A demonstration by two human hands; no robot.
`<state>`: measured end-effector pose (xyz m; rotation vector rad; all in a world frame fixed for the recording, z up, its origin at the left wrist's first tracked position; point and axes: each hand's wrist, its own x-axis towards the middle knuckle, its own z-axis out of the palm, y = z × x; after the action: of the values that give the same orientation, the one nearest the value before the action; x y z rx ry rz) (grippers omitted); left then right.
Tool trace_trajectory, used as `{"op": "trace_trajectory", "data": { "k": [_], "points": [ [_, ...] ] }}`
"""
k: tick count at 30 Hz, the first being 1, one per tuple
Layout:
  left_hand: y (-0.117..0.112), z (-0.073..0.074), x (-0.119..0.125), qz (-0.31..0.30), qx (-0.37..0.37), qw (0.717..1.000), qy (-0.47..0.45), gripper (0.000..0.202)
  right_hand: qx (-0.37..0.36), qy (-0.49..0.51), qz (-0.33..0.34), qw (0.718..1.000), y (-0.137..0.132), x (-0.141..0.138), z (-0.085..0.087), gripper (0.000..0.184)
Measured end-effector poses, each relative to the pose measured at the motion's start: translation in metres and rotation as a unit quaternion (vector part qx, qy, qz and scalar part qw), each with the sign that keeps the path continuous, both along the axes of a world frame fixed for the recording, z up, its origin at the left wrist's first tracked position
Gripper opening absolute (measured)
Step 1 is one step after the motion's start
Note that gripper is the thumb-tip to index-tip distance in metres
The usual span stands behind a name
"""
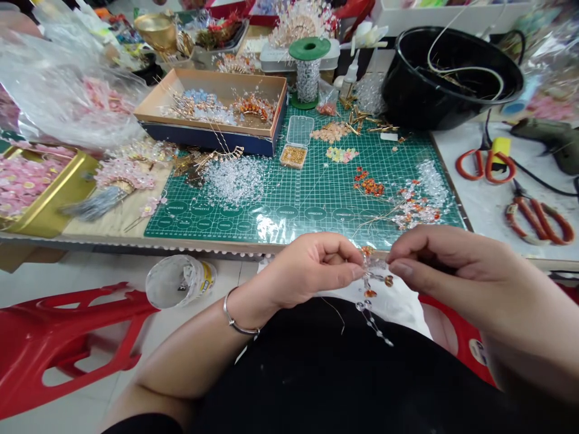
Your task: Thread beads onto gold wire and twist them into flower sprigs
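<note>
My left hand point(323, 265) pinches a wired bead spray point(371, 292) between thumb and fingers, above my lap. Clear and amber-orange beads make up the spray, and a strand of clear beads dangles from it. At its right side, my right hand point(452, 271) is closed in a pinch by the beads; whatever lies between those fingertips is too small to make out. Beyond the hands, a pile of clear and orange beaded sprays point(418, 208) lies on the green cutting mat point(289, 223), with loose orange beads point(370, 185) beside it.
A box of hair ornaments point(212, 137), a bead spool point(307, 75) and a small case of gold beads point(294, 155) stand on the mat. At right are a black bucket point(434, 90), scissors point(486, 163), pliers point(538, 217) and a glue gun point(549, 141). A red stool point(54, 331) stands lower left.
</note>
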<state>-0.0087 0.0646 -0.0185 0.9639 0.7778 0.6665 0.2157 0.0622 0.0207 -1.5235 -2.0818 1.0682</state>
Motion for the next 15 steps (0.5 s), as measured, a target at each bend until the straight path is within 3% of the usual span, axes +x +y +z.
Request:
{"op": "trace_trajectory", "data": {
  "k": [2,4,6,8,12,15],
  "points": [
    [0.002,-0.001,0.0,0.022,-0.007,1.0,0.015,0.019,0.045,-0.035,-0.003,0.998,0.001,0.002,0.003,0.029],
    [0.003,-0.002,0.0,0.04,-0.008,0.999,0.028,0.02,0.14,-0.062,0.021,0.988,0.003,0.004,0.006,0.021],
    [0.003,-0.001,0.001,0.049,-0.004,0.998,0.039,0.019,0.261,-0.082,0.058,0.96,0.007,0.005,0.008,0.014],
    [0.002,0.0,0.003,0.051,-0.002,0.998,0.046,0.018,0.328,-0.09,0.115,0.933,0.01,0.006,0.008,0.021],
    [0.0,0.001,0.006,0.056,-0.002,0.997,0.05,0.018,0.308,-0.087,0.211,0.924,0.011,0.004,0.009,0.044],
    [-0.002,0.001,0.006,0.081,0.03,0.993,0.076,0.017,0.326,-0.062,0.133,0.934,0.003,-0.001,0.012,0.029]
  ]
}}
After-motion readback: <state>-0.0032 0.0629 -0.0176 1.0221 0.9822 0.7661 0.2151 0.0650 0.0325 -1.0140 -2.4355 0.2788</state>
